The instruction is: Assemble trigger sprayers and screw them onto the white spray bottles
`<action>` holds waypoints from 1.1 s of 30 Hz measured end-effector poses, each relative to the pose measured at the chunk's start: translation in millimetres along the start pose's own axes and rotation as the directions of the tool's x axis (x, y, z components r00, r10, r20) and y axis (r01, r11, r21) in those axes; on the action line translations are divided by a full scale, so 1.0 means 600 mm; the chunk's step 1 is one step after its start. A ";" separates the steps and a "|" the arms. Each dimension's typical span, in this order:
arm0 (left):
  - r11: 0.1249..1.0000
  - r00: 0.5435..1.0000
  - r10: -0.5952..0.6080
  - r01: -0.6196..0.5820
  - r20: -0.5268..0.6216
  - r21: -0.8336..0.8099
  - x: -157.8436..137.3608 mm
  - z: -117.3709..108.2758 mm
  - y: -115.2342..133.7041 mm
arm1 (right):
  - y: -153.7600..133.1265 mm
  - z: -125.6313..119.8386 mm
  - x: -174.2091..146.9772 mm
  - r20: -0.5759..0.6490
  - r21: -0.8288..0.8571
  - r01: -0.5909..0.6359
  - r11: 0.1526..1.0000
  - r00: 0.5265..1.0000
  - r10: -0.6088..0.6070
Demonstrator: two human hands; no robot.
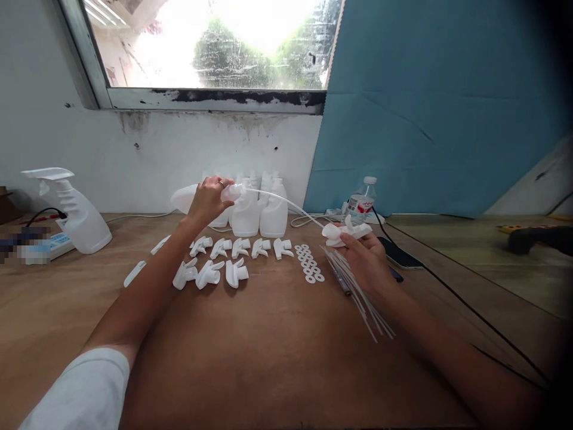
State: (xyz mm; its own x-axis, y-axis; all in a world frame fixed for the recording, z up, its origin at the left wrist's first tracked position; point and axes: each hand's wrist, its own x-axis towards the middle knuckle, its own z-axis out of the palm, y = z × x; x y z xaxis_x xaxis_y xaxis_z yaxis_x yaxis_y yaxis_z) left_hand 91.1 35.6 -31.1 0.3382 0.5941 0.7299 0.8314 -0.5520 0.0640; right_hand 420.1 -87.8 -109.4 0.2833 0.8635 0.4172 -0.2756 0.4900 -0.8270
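Note:
My left hand (209,200) is wrapped around a white plastic bottle (183,198), tipped on its side with its neck to the right. In my right hand (364,254) is a white trigger sprayer head (347,233), the fingers closed on it. A thin white dip tube (286,201) arcs between the sprayer head and the bottle; its left end is at the bottle mouth, and I cannot tell how far in it goes. Below my right hand lies a bundle of loose tubes (358,292). White ring washers (308,263) sit in rows to its left.
Several sprayer heads (236,273) lie in two rows, with white bottles (274,215) behind them. An assembled spray bottle (85,218) stands at left. A water bottle (362,200), a phone (400,252) and a black cable (447,289) are at right.

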 end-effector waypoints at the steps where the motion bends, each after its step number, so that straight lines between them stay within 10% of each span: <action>1: 1.000 1.000 0.012 -0.013 0.006 0.028 0.000 -0.001 0.002 | -0.001 0.000 0.000 -0.001 -0.001 -0.002 1.000 1.000 0.002; 12: 0.979 0.947 0.195 -0.171 0.256 -0.111 -0.013 -0.061 0.062 | -0.005 0.012 0.020 -0.005 -0.231 0.136 0.963 0.990 -0.141; 21: 0.898 0.956 0.191 -0.078 0.222 -0.433 -0.039 -0.100 0.168 | -0.122 0.152 0.057 0.280 -0.062 0.381 0.922 0.894 -0.351; 33: 0.782 0.889 0.119 0.191 0.443 -0.593 -0.054 -0.026 0.197 | -0.147 0.201 0.043 0.629 -0.457 0.484 0.747 0.769 -0.113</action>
State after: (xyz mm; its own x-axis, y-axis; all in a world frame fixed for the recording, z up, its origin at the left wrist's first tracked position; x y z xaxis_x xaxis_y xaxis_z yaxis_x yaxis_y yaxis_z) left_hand 171.8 -58.1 -36.2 0.5948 0.7214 0.3547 0.4530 -0.6653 0.5934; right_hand 341.0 -94.4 19.4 -0.3291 0.6836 0.6515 0.3508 0.7290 -0.5878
